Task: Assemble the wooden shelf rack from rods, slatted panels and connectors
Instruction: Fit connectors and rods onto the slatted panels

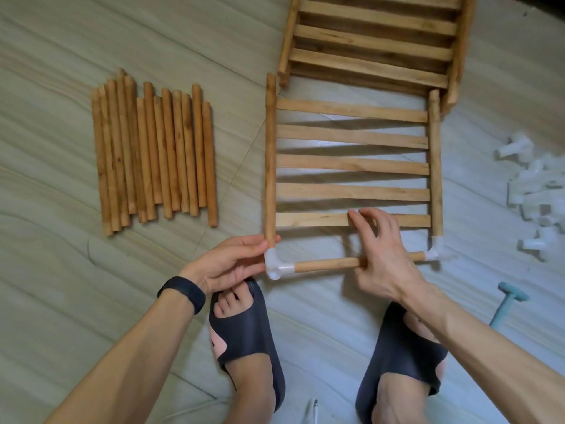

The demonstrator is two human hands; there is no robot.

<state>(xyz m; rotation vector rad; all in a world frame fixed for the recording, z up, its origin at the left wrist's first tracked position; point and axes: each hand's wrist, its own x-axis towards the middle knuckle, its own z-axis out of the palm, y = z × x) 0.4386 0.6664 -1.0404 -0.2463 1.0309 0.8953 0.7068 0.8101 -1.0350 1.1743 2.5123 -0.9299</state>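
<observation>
**Left hand** [232, 261]: forearm comes in from lower left with a black wristband [182, 293] on it. The palm is turned up and inward. Thumb and fingers are closed together, pinching the panel at the foot of its left rail, where the rail enters the left connector [276, 266].

**Right hand** [382, 252]: forearm comes in from lower right, back of the hand up. The fingers are fanned. The thumb and lower fingers clamp the rod, and two fingertips reach forward to touch the nearest slat.

**Panel** [351, 163]: lies flat on the floor ahead of the feet. It has five flat, pale wooden slats between two round, darker rails with rough grain.

**Rod** [324, 266]: a round wooden dowel lying crosswise just below the panel. Its ends sit in the two connectors.

**Left connector, right connector** [435, 250]: white, translucent plastic elbows at the panel's near corners. Each joins a rail to the rod.

**Loose rods** [153, 154]: about a dozen brown dowels side by side on the left, their ends uneven, well apart from the panel.

**Stacked panels** [376, 41]: more slatted wood, layered, just beyond the panel.

**Spare connectors** [532, 191]: a heap of white plastic pieces at the right edge, blurred.

**Mallet** [507, 301]: teal head and handle, on the floor at right, near the right forearm.

**Slippers** [244, 341]: a dark, smooth, open-toed pair on the person's feet, below the hands.

**Floor** [61, 209]: pale grey-green sheet with a wavy grain.
</observation>
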